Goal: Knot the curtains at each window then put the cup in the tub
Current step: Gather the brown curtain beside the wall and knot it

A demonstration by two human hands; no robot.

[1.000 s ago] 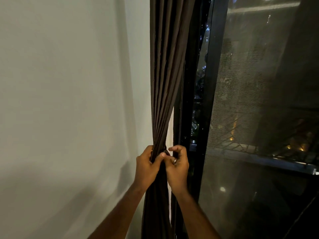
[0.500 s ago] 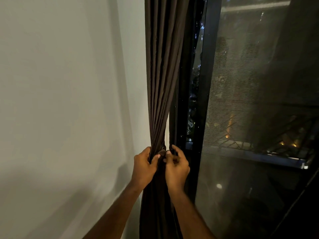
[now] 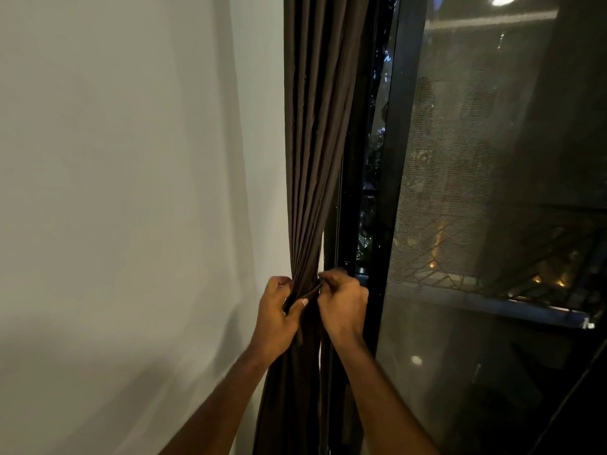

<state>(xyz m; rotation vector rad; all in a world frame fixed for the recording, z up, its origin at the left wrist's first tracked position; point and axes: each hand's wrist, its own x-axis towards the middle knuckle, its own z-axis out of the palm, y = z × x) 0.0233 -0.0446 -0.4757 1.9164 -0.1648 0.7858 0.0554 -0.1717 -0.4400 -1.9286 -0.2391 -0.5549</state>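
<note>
A dark brown curtain hangs gathered in a narrow bunch at the left edge of the window. My left hand grips the bunch from the left, thumb pressed across the folds. My right hand pinches a thin dark tie strip that runs across the bunch at its narrowest point. The two hands sit close together on either side of the curtain. No cup or tub is in view.
A plain white wall fills the left half. To the right stand a black window frame and a dark mesh-screened pane with night lights and a railing outside.
My right hand has curled tighter and pulled the tie strip to the right. My left thumb has slid down across the bunch. The view shifted slightly.
</note>
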